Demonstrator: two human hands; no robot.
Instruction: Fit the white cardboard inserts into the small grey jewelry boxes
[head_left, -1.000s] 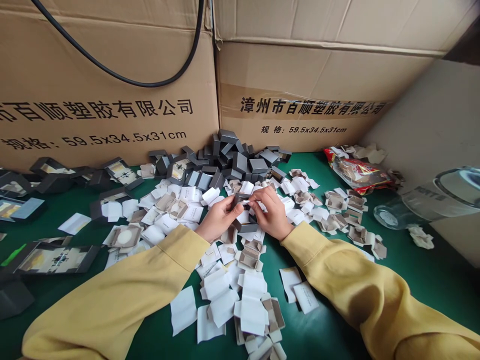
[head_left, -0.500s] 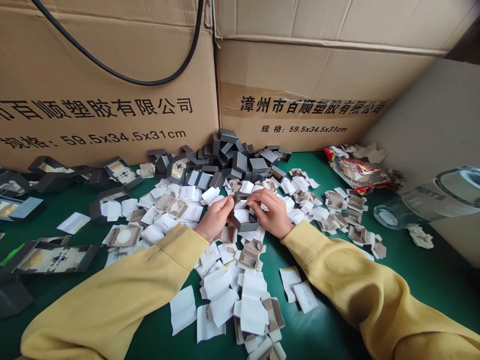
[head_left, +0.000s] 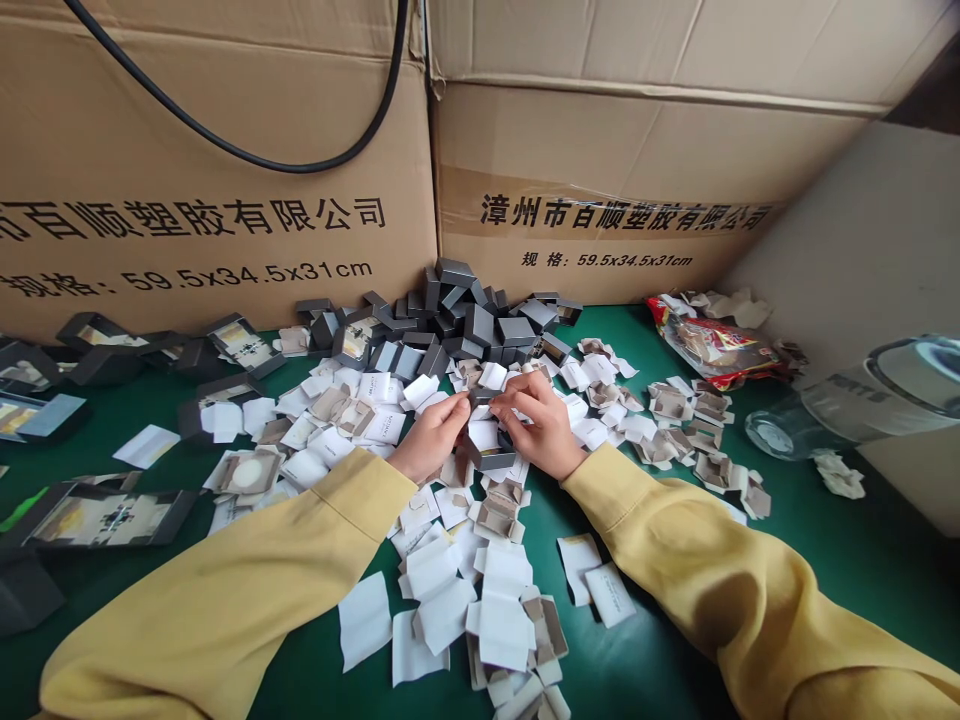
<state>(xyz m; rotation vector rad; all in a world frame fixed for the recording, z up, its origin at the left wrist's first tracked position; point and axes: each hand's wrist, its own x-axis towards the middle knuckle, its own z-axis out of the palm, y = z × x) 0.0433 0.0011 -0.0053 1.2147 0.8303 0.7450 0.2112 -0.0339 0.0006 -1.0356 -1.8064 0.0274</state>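
Note:
Between my two hands is a small dark grey box (head_left: 491, 460), its lid raised and white lining showing inside. My left hand (head_left: 435, 436) pinches the upper left of the box between thumb and fingers. Over its right side, my right hand (head_left: 541, 425) is closed with bent fingers at the raised lid, hiding part of it. White paper slips (head_left: 442, 610) and grey-brown card inserts (head_left: 501, 510) lie scattered under and in front of the hands. Just beyond them is a heap of dark grey boxes (head_left: 480, 325).
Large cardboard cartons (head_left: 300, 120) wall off the back of the green table (head_left: 637, 660). Opened dark boxes (head_left: 112, 515) lie at left. At right are a red snack packet (head_left: 712, 345), a clear plastic cup (head_left: 840, 410) and crumpled tissue (head_left: 840, 474). A black cable (head_left: 300, 165) hangs above.
My right hand's fingers have curled slightly and shifted a little left over the box. The left hand stays almost still, and the scattered papers and boxes look the same.

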